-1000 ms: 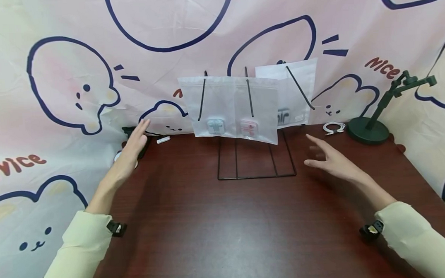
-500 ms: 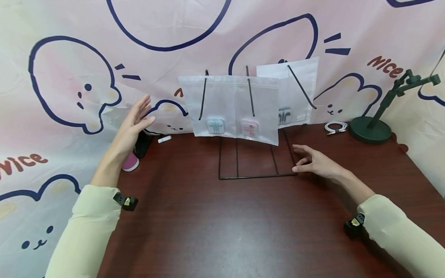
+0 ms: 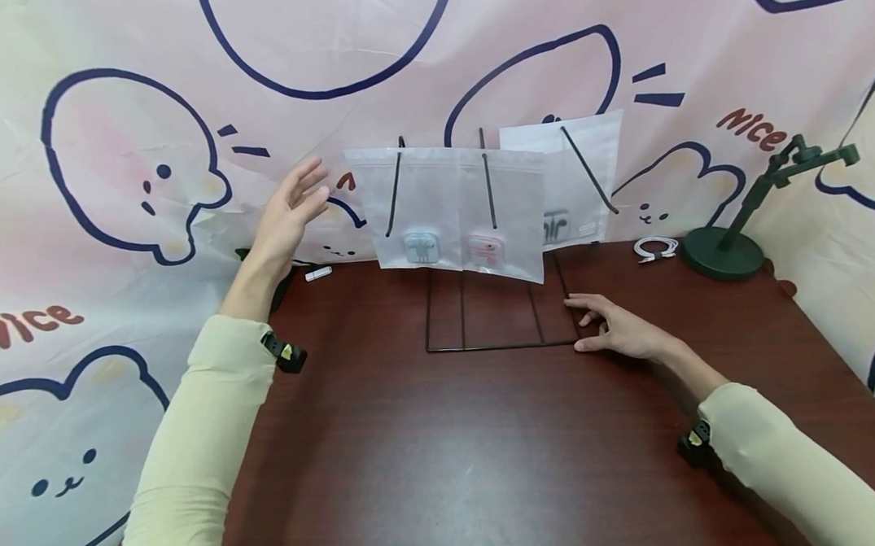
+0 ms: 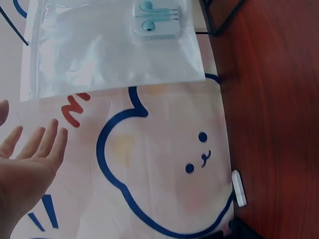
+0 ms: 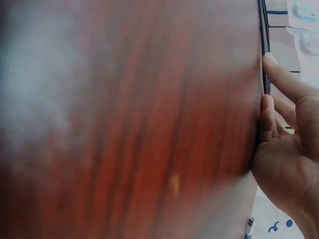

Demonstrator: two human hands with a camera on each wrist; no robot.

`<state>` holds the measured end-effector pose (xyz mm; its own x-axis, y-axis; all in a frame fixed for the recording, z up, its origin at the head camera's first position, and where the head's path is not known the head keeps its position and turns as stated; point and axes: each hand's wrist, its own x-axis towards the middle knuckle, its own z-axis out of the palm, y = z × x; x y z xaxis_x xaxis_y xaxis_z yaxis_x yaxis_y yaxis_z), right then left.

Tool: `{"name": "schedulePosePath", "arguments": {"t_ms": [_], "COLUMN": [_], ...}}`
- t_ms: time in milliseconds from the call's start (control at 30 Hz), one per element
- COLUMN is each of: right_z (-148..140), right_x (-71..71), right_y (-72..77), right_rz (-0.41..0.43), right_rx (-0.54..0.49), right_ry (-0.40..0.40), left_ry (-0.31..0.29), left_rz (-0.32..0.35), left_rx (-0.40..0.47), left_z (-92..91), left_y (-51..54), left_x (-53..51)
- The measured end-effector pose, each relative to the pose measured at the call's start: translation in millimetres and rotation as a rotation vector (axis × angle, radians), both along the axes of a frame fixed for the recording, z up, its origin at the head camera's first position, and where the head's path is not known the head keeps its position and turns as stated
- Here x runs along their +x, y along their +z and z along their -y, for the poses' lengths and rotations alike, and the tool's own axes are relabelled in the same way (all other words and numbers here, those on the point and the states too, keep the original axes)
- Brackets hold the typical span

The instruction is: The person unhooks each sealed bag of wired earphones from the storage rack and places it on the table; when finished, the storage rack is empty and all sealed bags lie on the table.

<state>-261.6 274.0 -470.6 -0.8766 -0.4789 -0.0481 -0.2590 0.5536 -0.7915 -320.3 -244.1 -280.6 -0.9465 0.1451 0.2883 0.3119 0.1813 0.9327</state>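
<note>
My left hand (image 3: pixel 284 218) is raised left of the hanging bags, fingers loosely spread and holding nothing; in the left wrist view this hand (image 4: pixel 30 172) is below the edge of a clear bag (image 4: pixel 114 55). Three translucent zip bags hang on the black wire rack's prongs: one with blue earphones (image 3: pixel 422 248), one with pink earphones (image 3: pixel 485 252), and a bag (image 3: pixel 595 160) at the right. Low beside the rack base (image 3: pixel 510 347), my right hand (image 3: pixel 626 330) rests thumb and index fingertips against its right front corner; the right wrist view shows that hand (image 5: pixel 294 144) at the black wires.
A green stand (image 3: pixel 723 254) is at the back right, beside a coiled white cable (image 3: pixel 656 249). At the back left lies a small white stick (image 3: pixel 318 273), near a dark object partly behind my left arm. A printed cloth (image 3: pixel 295 35) hangs behind the brown table (image 3: pixel 416 453).
My left hand has risen and moved right, toward the bags. The right hand has moved left and now touches the rack base. The bags hang as before.
</note>
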Motion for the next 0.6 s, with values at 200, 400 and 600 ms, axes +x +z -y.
{"name": "schedulePosePath", "arguments": {"t_ms": [200, 400, 600], "right_z": [-1, -1, -3], "right_x": [-0.9, -0.1, -0.7], "right_y": [-3.7, -2.3, -0.5], "right_rz": [-0.052, -0.023, 0.006], "right_rx": [0.028, 0.013, 0.021], "right_ry": [-0.012, -0.015, -0.026], "left_ry": [0.007, 0.043, 0.109], "left_rz": [0.008, 0.023, -0.003], "left_rx": [-0.005, -0.037, 0.025], "left_z": [-16.1, -30.9, -36.9], "left_y": [2.8, 3.1, -1.8], "left_x": [-14.7, -20.5, -23.1]}}
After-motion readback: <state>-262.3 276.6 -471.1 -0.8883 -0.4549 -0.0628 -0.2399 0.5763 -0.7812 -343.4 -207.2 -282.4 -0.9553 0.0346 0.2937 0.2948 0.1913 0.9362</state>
